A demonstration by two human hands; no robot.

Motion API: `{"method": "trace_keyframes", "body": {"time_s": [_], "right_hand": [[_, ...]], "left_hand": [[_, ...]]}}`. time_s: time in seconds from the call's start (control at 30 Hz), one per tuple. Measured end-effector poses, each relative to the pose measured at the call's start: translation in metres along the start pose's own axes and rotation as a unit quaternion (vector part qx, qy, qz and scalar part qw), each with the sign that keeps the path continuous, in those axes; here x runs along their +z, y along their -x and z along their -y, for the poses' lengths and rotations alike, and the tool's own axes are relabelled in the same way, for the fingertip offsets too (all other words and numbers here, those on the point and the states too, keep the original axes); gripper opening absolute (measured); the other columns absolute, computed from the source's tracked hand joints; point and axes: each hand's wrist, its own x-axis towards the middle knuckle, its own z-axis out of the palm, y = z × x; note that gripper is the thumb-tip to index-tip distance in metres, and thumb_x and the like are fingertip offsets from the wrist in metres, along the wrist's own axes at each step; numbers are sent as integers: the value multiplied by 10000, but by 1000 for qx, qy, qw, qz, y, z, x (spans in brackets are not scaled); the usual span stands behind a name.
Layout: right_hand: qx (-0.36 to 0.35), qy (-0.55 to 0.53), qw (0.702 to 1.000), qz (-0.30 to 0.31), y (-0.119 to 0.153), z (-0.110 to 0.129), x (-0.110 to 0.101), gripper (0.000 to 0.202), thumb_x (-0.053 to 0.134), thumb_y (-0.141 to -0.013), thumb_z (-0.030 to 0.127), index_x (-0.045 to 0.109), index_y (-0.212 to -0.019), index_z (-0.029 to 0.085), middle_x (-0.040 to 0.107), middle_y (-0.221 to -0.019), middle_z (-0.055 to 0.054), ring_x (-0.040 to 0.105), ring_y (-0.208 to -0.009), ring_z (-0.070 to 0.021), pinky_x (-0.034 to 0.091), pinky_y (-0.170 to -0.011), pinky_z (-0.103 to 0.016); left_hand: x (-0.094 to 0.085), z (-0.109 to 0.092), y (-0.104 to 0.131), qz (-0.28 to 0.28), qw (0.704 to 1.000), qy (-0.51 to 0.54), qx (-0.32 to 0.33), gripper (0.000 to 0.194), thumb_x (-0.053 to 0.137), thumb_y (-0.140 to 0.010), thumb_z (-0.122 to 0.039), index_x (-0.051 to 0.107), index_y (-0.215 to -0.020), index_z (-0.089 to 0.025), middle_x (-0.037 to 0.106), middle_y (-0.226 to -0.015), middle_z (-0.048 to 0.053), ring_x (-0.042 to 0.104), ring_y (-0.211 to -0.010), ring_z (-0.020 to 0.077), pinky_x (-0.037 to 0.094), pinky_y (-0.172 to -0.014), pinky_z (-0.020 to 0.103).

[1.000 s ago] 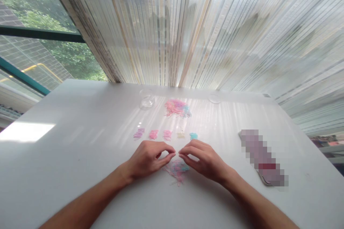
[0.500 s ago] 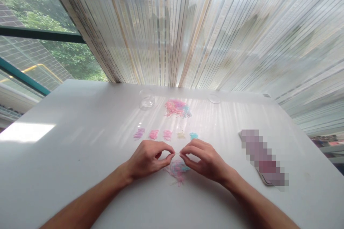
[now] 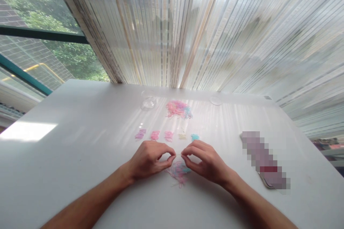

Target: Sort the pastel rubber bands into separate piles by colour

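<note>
My left hand and my right hand face each other with thumb and forefinger pinched. Between the fingertips a thin pale strand is faintly visible, too small to make out well. Just below them lies a loose pile of pink, purple and blue bands. Beyond the hands small groups sit in a row: purple, bright pink, lighter pink, pale yellow and blue. The blue group is close to my right hand.
A larger mixed pile of bands lies farther back on the white table. A clear round container stands left of it, a clear disc right. A blurred-out flat object lies at the right. Striped curtains hang behind.
The view has shifted slightly, so the things on the table appear a little farther right. Both hands keep their pinch, with the gap between the fingertips slightly wider.
</note>
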Motion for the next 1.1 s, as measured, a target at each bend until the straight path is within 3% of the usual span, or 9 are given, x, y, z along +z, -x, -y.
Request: {"method": "trace_keyframes", "body": {"time_s": [0.13, 0.3, 0.47, 0.83, 1.1], "right_hand": [[-1, 8, 1000, -6, 0, -4, -2, 93, 595, -945, 148, 659, -908, 205, 667, -778, -25, 603, -687, -151, 500, -632, -279], [35, 55, 996, -67, -3, -24, -9, 94, 631, -954, 165, 706, -963, 222, 657, -844, -49, 611, -781, -183, 536, -681, -314], [58, 102, 992, -54, -7, -39, -6, 88, 645, -954, 179, 724, -948, 218, 649, -867, -64, 589, -820, -209, 538, -714, -349], [85, 123, 987, -50, -10, -41, 8, 70, 654, -944, 195, 722, -934, 203, 673, -902, -72, 587, -846, -222, 520, -762, -384], [83, 131, 987, -49, -8, -30, -3, 118, 608, -951, 157, 709, -979, 210, 675, -932, -85, 602, -883, -238, 518, -781, -393]], "left_hand": [[-1, 0, 0, 6, 1000, -1, -3, 75, 628, -913, -173, 700, -903, -189, 663, -615, -48, 541, -484, 80, 441, -562, 209], [-2, 2, 0, 35, 999, -11, -14, 64, 624, -933, -207, 684, -951, -195, 721, -741, -26, 589, -536, 89, 454, -564, 211], [-1, 3, 2, 64, 998, -10, -8, 101, 598, -943, -199, 683, -997, -197, 740, -797, -14, 621, -571, 102, 459, -573, 219], [-1, 3, 2, 106, 994, -3, -6, 126, 566, -955, -180, 686, -920, -190, 741, -794, 0, 646, -626, 122, 438, -591, 232], [-6, 2, 2, 148, 988, 27, -16, 109, 597, -940, -197, 702, -909, -203, 719, -771, -10, 619, -602, 103, 416, -569, 230]]}}
